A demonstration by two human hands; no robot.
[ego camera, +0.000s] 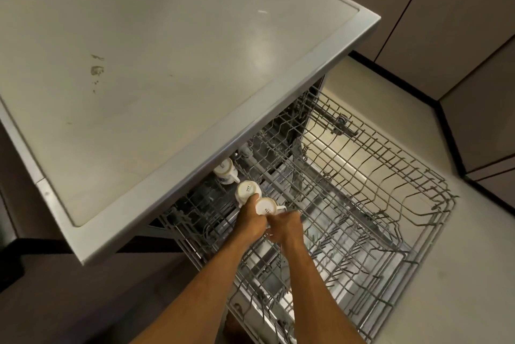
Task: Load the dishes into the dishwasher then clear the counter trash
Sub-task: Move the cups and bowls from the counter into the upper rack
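Three white mugs stand upside down in the upper rack (370,165) of the open dishwasher. The farthest mug (225,170) sits half under the counter edge. My left hand (250,218) grips the middle mug (247,189) from the near side. My right hand (284,225) holds the nearest mug (267,206), whose handle points right; its fingers curl against the mug's near side. Both forearms reach in from the bottom of the view.
The grey counter (167,64) overhangs the rack's left part and bears a small brown stain (97,70). The lower rack (278,288) shows beneath the wire grid. Beige floor and brown cabinet doors (446,23) lie to the right.
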